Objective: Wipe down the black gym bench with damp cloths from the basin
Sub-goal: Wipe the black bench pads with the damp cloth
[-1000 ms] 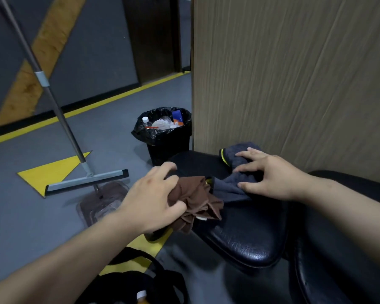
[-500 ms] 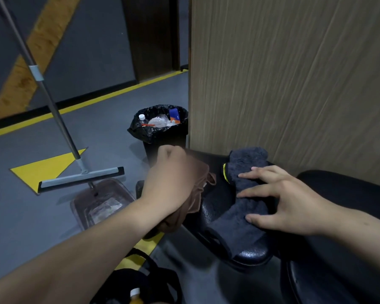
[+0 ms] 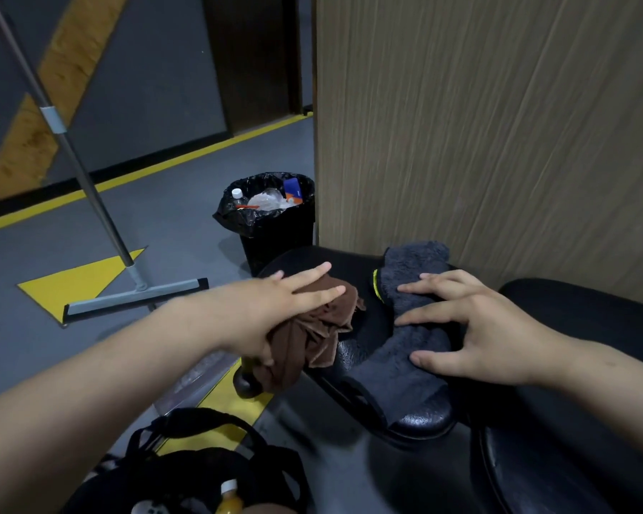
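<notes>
Two black padded sections make up the gym bench (image 3: 366, 330) we lean over. It stands against a wood-grain panel (image 3: 498, 124) on a grey floor (image 3: 164, 224) marked with yellow lines and a yellow triangle.

We count two cloths, both on the left-hand pad. A brown cloth (image 3: 312, 328) lies under our left hand (image 3: 286, 302), whose straight fingers press it flat without clenching, while its end hangs off the pad's edge. A dark grey cloth (image 3: 405, 350) lies under our right hand (image 3: 472, 328), fingers spread and pressing down, gripping nothing.

One black-lined bin (image 3: 275, 231) full of litter stands beyond the pad, beside the panel. One floor squeegee (image 3: 134, 294) leans at the left. One black bag (image 3: 208, 465) holding a bottle sits below us. Our left forearm hides most of the clear basin (image 3: 201, 370) on the floor.
</notes>
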A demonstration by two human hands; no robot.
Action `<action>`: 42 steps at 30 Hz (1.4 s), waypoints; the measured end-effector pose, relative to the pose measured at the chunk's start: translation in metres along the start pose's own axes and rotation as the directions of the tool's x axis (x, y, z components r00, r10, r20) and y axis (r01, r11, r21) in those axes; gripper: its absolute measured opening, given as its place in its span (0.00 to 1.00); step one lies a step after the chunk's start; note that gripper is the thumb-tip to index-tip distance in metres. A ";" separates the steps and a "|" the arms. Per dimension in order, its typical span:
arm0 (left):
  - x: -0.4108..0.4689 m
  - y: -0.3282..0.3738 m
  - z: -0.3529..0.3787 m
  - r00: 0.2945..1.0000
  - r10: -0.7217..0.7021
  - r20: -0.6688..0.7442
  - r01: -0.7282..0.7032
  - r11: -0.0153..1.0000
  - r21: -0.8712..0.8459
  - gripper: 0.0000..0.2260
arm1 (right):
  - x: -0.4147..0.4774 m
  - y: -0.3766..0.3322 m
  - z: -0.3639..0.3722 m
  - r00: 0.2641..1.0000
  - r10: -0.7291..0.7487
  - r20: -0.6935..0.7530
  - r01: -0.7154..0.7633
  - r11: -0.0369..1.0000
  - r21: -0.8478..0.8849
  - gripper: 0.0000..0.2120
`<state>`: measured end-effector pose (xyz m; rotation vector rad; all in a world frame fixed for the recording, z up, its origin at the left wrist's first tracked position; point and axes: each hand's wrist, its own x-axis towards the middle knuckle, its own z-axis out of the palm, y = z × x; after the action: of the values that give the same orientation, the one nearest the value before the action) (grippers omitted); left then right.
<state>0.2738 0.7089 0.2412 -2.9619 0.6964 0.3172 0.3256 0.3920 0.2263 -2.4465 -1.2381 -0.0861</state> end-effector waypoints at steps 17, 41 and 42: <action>0.004 0.101 0.049 0.825 -0.001 -0.565 -0.161 0.958 -0.237 0.50 | 0.000 -0.001 0.008 0.997 -0.004 -0.073 0.007 0.999 0.033 0.19; -0.006 -0.004 0.085 0.844 -0.114 -0.524 0.008 0.980 -0.199 0.38 | -0.001 0.004 0.008 0.997 -0.029 -0.066 0.031 0.999 0.033 0.18; -0.007 -0.020 0.088 0.837 -0.144 -0.528 0.017 0.971 -0.239 0.36 | -0.001 0.004 0.008 0.997 -0.032 -0.067 0.034 0.999 0.030 0.18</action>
<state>0.2612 0.7411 0.1581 -3.3082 0.6019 -0.5172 0.3273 0.3925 0.2174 -2.3771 -1.2414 -0.1551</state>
